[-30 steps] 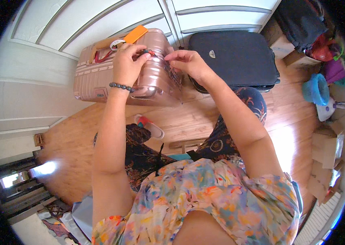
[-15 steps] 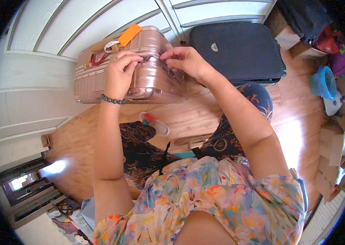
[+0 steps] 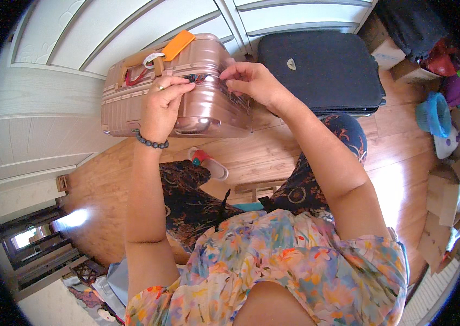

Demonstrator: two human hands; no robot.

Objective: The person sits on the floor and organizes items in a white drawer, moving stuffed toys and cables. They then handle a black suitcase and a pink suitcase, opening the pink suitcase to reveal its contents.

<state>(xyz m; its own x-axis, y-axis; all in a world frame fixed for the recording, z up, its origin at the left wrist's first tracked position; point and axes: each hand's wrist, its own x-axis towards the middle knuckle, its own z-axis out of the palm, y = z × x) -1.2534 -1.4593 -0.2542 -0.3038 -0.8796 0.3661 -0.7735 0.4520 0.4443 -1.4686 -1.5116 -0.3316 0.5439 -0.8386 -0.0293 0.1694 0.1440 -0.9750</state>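
A shiny rose-pink hard-shell suitcase [image 3: 208, 100] lies on the floor in front of me, with ribbed sides and a tan handle [image 3: 132, 64]. An orange luggage tag [image 3: 179, 45] hangs from it on a white loop. My left hand [image 3: 163, 108], wearing a dark bead bracelet, rests against the suitcase's near upper side, thumb and fingers pinched together. My right hand [image 3: 254, 84] pinches at the suitcase's right end. Between the fingertips a dark mottled patch shows; whether it is a strip or a reflection I cannot tell. What the fingers hold is too small to make out.
A black fabric suitcase [image 3: 319, 70] lies to the right of the pink one. White panelled doors [image 3: 186, 24] rise behind both. At the right stand a blue basket [image 3: 433, 114] and cardboard boxes [image 3: 446, 193]. My slippered foot [image 3: 209, 164] is on the wooden floor below the pink suitcase.
The suitcases and my hands sit slightly further right in view. My left fingers have straightened a little along the suitcase, and the dark patch shows more. Both hands stay at the same spot.
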